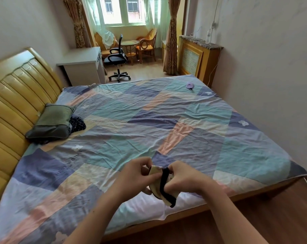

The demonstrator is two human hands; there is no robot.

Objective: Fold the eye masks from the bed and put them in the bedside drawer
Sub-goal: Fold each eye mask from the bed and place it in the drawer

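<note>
Cream eye mask (158, 184) with black strap (164, 182), held between both hands above the near edge of the bed (149, 120) at 6 o'clock in the view. Left hand (137, 175) pinches the mask's left part; right hand (182, 178) closes on its right part, the strap running between them (the mask's lower end hangs free below the right hand). A second, purple eye mask (190, 85) lies at 1 o'clock near the bed's far corner, well apart. The patchwork sheet (114, 106) between is open; a green pillow (51, 120) sits at 9 o'clock by the headboard (13, 88).
</note>
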